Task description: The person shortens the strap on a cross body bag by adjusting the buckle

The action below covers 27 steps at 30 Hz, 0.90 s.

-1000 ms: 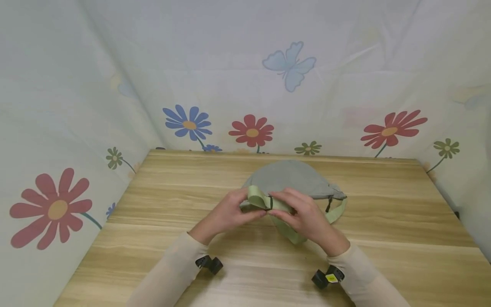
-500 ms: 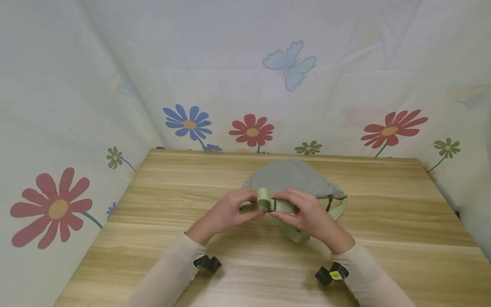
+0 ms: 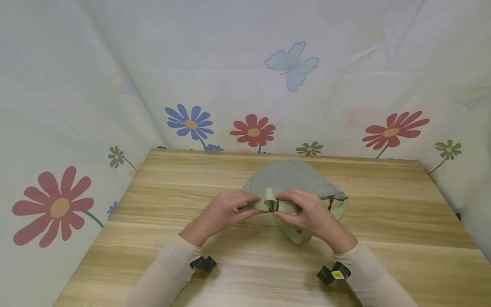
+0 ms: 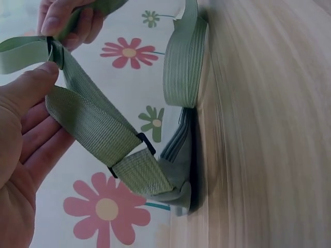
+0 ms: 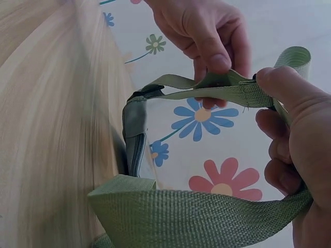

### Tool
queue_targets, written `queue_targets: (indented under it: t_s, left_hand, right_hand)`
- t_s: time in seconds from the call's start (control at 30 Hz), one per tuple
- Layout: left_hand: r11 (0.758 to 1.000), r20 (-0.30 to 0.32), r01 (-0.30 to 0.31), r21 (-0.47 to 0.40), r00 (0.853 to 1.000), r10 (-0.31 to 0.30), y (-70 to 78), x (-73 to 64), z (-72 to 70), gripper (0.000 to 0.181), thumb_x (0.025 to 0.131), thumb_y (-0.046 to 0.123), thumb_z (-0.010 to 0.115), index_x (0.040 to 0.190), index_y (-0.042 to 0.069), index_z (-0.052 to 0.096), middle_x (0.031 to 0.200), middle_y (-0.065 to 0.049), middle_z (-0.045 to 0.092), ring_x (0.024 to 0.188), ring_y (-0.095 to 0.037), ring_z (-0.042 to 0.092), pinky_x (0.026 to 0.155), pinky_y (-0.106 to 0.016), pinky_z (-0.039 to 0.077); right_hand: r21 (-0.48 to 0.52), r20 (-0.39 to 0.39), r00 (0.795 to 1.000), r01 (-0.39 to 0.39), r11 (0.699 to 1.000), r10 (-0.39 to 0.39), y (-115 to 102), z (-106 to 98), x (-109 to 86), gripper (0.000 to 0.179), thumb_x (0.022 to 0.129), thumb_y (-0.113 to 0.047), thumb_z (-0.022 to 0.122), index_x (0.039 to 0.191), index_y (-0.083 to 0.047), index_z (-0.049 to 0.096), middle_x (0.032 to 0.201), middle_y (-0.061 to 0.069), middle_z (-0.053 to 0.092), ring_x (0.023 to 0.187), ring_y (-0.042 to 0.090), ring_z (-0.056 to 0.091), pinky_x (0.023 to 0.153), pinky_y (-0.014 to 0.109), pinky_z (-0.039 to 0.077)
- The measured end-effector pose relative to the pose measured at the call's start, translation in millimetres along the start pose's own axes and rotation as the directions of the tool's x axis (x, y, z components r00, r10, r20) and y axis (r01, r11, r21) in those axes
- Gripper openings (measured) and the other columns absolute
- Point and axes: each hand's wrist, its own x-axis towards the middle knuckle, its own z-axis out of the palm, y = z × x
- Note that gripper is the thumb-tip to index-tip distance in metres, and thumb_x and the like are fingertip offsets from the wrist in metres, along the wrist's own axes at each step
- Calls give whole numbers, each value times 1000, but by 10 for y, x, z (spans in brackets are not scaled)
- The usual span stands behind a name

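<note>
A grey waist bag (image 3: 289, 177) lies on the table, its light green webbing strap (image 4: 90, 124) raised in front of it. My left hand (image 3: 224, 209) pinches the strap between thumb and fingers, left of a black strap slider (image 3: 277, 206). With thumb and fingertips my right hand (image 3: 311, 214) holds the strap right at that slider, thumb close against it in the right wrist view. A short strap loop (image 3: 269, 195) stands up between the hands. In the left wrist view a black rectangular ring (image 4: 146, 143) joins the strap near the bag's end.
Below the right hand a slack stretch of strap (image 3: 293, 233) hangs toward the wooden table (image 3: 161, 204). A zipper pull (image 3: 330, 202) dangles at the bag's right end. Flower-printed cloth (image 3: 215, 64) encloses the table's back and sides.
My left hand has slid left along the strap, so the hands are farther apart. The strap loop has shrunk and shifted right with the slider; the bag stays in place.
</note>
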Motion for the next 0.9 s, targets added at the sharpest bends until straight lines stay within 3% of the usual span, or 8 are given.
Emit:
queue_targets:
  t_s: [0.23,0.43,0.67,0.9]
  left_hand:
    - [1000,15,-2,24,1000,2,-33,-60,-81,36,87,6,90,121,1,79,115,-9,82,100,-19,80,84,-24,65]
    - [997,45,79,-26,996,-78,-48,-129,-157,34,89,8,89,120,4,78,116,-7,81,99,-18,77,86,-31,66]
    - [976,80,196,-91,979,-189,-87,-260,-241,32,90,5,87,121,6,77,114,-6,80,97,-15,73,82,-41,67]
    - [975,77,206,-88,977,-199,-143,-388,-354,35,89,4,88,122,9,77,113,-2,80,100,-16,73,84,-37,67]
  right_hand:
    - [-5,1,1000,-1,1000,1,22,-40,-8,46,106,-46,66,113,-2,76,100,9,79,78,14,69,66,18,54]
    - [-11,-13,1000,5,1000,-5,55,-63,-27,45,106,-46,66,111,-3,77,98,8,79,78,14,70,66,18,53]
    - [-17,-26,999,33,999,-33,79,-78,-31,44,106,-46,66,108,-3,77,98,8,79,81,18,73,68,21,56]
    - [-14,-29,999,37,999,-37,69,-100,-26,43,105,-45,67,108,-3,77,97,8,79,80,18,72,68,21,56]
